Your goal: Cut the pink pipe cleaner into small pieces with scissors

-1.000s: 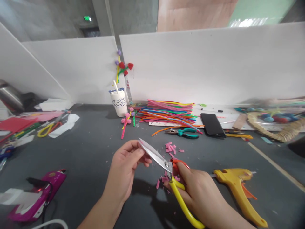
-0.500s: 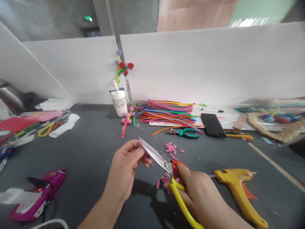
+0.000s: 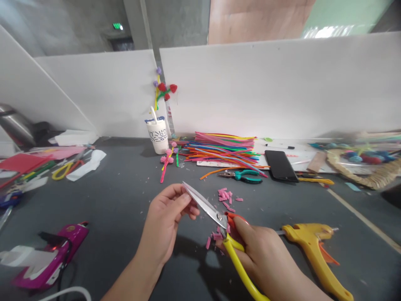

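Observation:
My right hand [image 3: 261, 248] is wrapped round the handles of a pair of scissors [image 3: 205, 206], one handle red and the other yellow. Their blades lie nearly together and point up to the left. At the blade tips, my left hand [image 3: 171, 213] is closed in a pinch of thumb and forefinger. Whatever it pinches is too small and covered to make out. Short pink cut pieces [image 3: 216, 236] lie under the scissors, partly hidden by my right hand. A second little heap of pink pieces [image 3: 224, 195] is just beyond the blades.
Behind are a bundle of coloured pipe cleaners [image 3: 222, 148], pliers [image 3: 241, 175], a phone [image 3: 281, 166], a white cup [image 3: 158, 136] and a pink pipe-cleaner flower [image 3: 166, 161]. A yellow glue gun [image 3: 316, 251] lies right, a magenta device [image 3: 58, 259] left. White panels [image 3: 275, 88] stand at the back.
The view has shifted very slightly, so the background sits a little lower and further right. Both hands and the scissors keep practically the same pose.

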{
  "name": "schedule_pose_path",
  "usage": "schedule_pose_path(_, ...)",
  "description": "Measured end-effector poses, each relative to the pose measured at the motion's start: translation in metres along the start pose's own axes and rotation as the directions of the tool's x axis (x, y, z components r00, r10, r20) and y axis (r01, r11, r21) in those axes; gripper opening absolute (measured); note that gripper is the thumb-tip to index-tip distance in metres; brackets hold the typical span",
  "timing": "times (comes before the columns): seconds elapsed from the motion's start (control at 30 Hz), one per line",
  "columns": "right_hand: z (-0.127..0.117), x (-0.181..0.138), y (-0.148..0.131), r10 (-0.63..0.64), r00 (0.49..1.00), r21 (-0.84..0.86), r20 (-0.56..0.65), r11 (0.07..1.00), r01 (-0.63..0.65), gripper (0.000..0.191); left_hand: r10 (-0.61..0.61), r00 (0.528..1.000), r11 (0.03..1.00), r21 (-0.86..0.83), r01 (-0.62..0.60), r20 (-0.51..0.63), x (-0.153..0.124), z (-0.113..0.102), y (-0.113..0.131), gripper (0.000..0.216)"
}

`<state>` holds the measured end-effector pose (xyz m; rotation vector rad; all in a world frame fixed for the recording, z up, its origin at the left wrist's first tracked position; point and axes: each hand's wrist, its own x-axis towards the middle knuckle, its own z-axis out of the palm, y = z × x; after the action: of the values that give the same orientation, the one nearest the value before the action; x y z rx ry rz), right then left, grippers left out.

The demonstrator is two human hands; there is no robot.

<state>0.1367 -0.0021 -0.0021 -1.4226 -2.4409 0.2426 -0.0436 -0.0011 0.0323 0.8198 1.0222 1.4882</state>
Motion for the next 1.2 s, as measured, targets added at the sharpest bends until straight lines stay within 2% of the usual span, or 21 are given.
schedule_pose_path(0.17,-0.003,0.002,0.002,0.054,0.998,0.066,0.042,0.996,-0.057,0.035,0.002,1.0,1.0,0.018,-0.002,-0.001,0.001,-0.001,-0.001,0.003)
schedule_pose_path(0.3,-0.004,0.007,0.004,0.126,0.988,0.29,0.086,0.946,-0.146,0.029,-0.042,0.998,0.999,0.033,0.04,0.04,-0.001,0.001,-0.003,0.006)
schedule_pose_path(0.43,-0.011,0.009,0.0,0.19,0.976,0.605,0.106,0.767,-0.215,0.015,-0.191,0.969,0.98,0.083,0.18,0.157,-0.005,0.006,-0.01,0.006)
schedule_pose_path(0.57,-0.021,0.009,-0.007,0.197,0.957,0.803,0.214,0.522,-0.288,0.004,-0.344,0.899,0.936,0.173,0.307,0.271,-0.009,0.012,-0.019,0.005)
schedule_pose_path(0.63,-0.023,0.01,-0.008,0.196,0.945,0.841,0.261,0.435,-0.322,0.005,-0.353,0.892,0.932,0.194,0.308,0.283,-0.011,0.015,-0.024,0.007)
schedule_pose_path(0.7,-0.021,0.01,-0.008,0.197,0.934,0.851,0.299,0.387,-0.354,0.007,-0.314,0.914,0.943,0.194,0.27,0.255,-0.012,0.016,-0.028,0.008)
schedule_pose_path(0.8,-0.015,0.011,-0.007,0.203,0.929,0.858,0.311,0.36,-0.366,0.009,-0.269,0.94,0.958,0.155,0.239,0.208,-0.012,0.017,-0.033,0.009)
schedule_pose_path(1.0,-0.007,0.012,-0.008,0.248,0.926,0.87,0.284,0.339,-0.358,0.01,-0.291,0.93,0.957,0.055,0.286,0.224,-0.013,0.019,-0.038,0.007)
schedule_pose_path(1.2,-0.001,0.012,-0.007,0.235,0.929,0.88,0.287,0.319,-0.352,0.007,-0.244,0.94,0.967,0.138,0.216,0.238,-0.016,0.021,-0.04,0.008)
